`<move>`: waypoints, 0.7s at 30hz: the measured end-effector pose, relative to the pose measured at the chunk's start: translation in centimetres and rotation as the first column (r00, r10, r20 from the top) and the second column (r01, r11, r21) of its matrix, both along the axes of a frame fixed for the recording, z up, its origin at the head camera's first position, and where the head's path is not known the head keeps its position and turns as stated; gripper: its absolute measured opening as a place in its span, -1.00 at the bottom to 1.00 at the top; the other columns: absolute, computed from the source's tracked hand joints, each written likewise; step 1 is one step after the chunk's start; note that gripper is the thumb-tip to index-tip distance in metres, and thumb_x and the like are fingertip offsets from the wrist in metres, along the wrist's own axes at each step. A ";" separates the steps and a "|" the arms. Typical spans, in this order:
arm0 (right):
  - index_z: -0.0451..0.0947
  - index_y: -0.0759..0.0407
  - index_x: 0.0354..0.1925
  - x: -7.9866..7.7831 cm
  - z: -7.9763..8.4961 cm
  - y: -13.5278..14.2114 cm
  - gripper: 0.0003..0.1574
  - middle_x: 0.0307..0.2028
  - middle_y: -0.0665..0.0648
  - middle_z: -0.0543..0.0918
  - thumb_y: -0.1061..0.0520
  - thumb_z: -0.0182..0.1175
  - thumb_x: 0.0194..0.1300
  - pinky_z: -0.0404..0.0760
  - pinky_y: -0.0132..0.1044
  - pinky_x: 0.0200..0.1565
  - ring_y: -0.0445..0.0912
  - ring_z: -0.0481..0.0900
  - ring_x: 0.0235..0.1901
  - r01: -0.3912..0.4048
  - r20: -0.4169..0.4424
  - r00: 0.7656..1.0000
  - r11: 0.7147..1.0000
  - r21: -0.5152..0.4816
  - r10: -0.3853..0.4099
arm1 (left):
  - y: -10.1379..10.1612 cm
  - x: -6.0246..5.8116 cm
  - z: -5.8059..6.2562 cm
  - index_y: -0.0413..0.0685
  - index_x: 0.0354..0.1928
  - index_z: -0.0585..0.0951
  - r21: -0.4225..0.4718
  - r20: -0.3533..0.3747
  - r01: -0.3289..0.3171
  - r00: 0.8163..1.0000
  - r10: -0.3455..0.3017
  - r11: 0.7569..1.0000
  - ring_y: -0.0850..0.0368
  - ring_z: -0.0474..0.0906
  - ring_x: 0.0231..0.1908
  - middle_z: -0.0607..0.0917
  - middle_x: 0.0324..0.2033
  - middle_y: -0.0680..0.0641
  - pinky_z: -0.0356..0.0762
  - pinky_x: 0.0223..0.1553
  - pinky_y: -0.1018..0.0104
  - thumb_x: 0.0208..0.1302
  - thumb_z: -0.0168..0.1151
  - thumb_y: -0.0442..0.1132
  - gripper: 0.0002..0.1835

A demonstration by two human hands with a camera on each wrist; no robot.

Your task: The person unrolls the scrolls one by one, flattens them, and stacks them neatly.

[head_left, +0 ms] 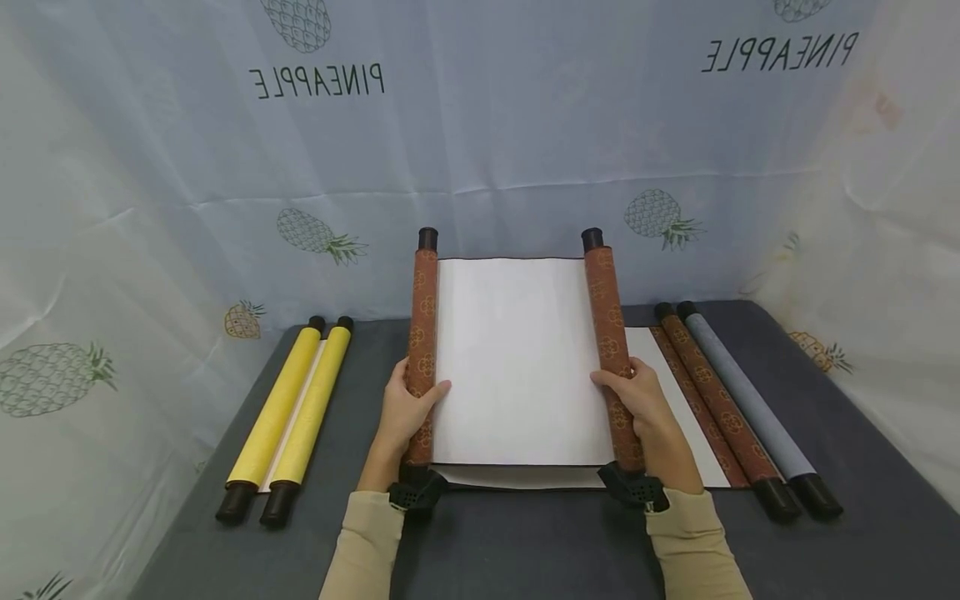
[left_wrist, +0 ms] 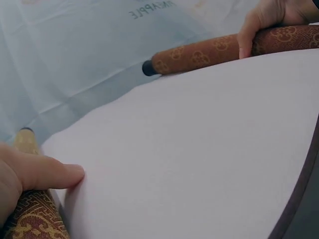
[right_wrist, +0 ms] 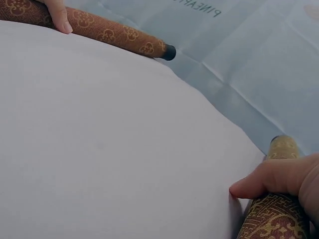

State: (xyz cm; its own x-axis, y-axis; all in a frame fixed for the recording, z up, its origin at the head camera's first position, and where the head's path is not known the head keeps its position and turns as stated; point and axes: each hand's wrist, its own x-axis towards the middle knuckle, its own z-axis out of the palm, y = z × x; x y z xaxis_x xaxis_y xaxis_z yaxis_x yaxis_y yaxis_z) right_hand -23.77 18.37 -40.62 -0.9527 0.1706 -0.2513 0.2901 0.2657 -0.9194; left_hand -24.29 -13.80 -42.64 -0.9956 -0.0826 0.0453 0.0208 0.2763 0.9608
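A hanging scroll (head_left: 521, 358) with a blank white sheet is held partly unrolled, raised over the table. My left hand (head_left: 405, 404) grips its left brown, gold-patterned roll, the thumb lying over the front at the sheet's edge. Around the right roll (head_left: 611, 333) my right hand (head_left: 637, 396) is wrapped, its thumb also on the front. Dark knobs cap the rolls' far ends. In the left wrist view the sheet (left_wrist: 189, 144) bows between the two rolls. From the right wrist, the same sheet (right_wrist: 109, 129) shows, with the left thumb on the far roll (right_wrist: 107, 35). Most fingers are hidden behind the rolls.
On the dark grey table (head_left: 525, 550), a yellow scroll (head_left: 311, 408) with two rolls lies at left. Toward the right lie a brown patterned roll (head_left: 723, 408) and a grey roll (head_left: 757, 404), beside white paper (head_left: 675, 383) partly behind the raised scroll. Pineapple-print curtains (head_left: 487, 125) hang around the table.
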 end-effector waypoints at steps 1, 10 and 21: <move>-0.01 0.39 0.43 0.0 0.0 0.1 -0.07 0.24 0.40 0.30 0.03 0.16 0.30 0.44 -0.16 -0.04 0.11 0.40 0.06 -0.001 0.000 1.000 1.000 0.003 0.001 | -0.1 0.0 0.0 -0.24 0.44 0.09 -0.004 0.004 0.000 1.000 0.000 1.000 -0.29 0.26 0.35 0.29 0.35 -0.37 0.32 0.28 -0.19 0.20 0.31 -0.21 -0.14; 0.06 0.36 0.43 0.0 -0.1 1.1 -0.14 0.26 0.39 0.34 0.01 0.10 0.32 0.46 -0.27 -0.15 0.03 0.45 -0.01 -0.011 -0.019 1.000 0.999 0.044 0.012 | -0.6 0.1 0.3 -0.24 0.39 0.23 0.016 0.004 0.002 1.000 -0.002 1.000 -0.18 0.42 0.22 0.44 0.27 -0.31 0.46 0.17 0.03 0.25 0.24 -0.26 -0.30; 0.22 0.46 0.30 0.3 0.1 1.3 -0.23 -0.07 0.26 0.50 0.05 0.16 0.28 0.48 -0.33 -0.32 -0.15 0.48 -0.32 0.013 -0.029 1.000 0.998 0.065 -0.011 | -1.5 0.4 0.9 -0.29 0.28 0.38 -0.017 -0.010 -0.004 1.000 0.004 1.000 0.07 0.57 -0.17 0.59 0.04 -0.35 0.51 -0.21 0.38 0.26 0.24 -0.27 -0.44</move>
State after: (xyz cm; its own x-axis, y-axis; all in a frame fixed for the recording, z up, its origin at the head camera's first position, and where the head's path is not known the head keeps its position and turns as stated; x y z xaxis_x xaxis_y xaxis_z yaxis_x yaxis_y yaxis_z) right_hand -23.50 19.63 -40.51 -0.9571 0.1972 -0.2122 0.2677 0.3220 -0.9081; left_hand -23.92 -15.30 -41.75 -0.9947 -0.0857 0.0568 0.0293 0.2927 0.9558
